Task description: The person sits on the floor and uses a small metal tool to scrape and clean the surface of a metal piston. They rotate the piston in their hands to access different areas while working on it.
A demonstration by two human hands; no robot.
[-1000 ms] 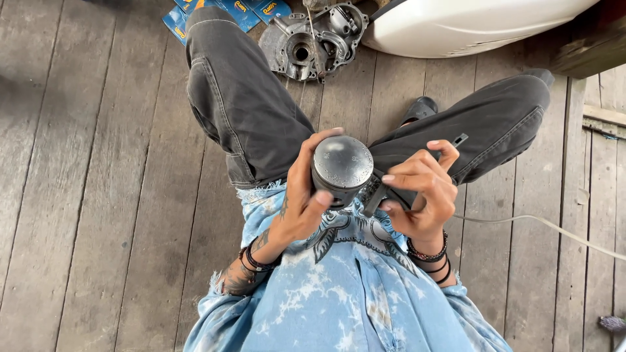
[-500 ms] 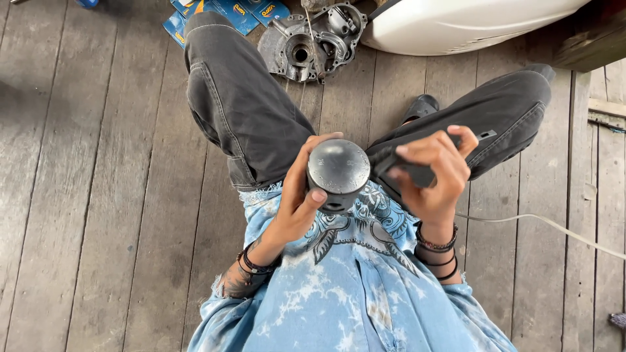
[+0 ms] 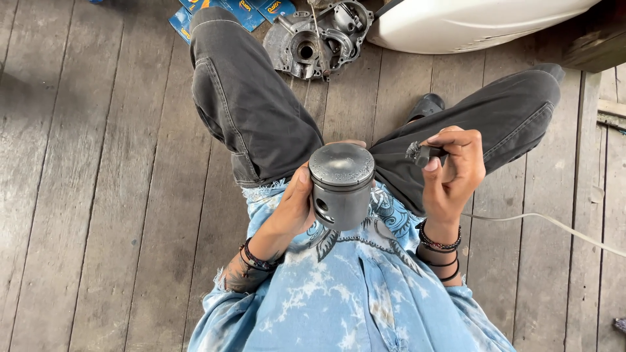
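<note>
I sit on a wooden plank floor with my legs apart. My left hand (image 3: pixel 293 205) grips a grey metal piston (image 3: pixel 340 186), held upright over my lap with its round crown facing the camera and a pin hole showing in its side. My right hand (image 3: pixel 453 173) is a short way to the right of the piston, fingers curled round a small dark tool with a rough tip (image 3: pixel 420 153). The tip points left toward the piston without touching it.
A metal engine case half (image 3: pixel 319 39) lies on the floor between my knees at the top. Blue packets (image 3: pixel 228 10) lie to its left, a white curved body panel (image 3: pixel 469 23) to its right. A thin white cable (image 3: pixel 554 225) runs off to the right.
My right hand has come off the piston, moved right and up, and now holds the small tool clear of it. My left hand keeps the piston in place.
</note>
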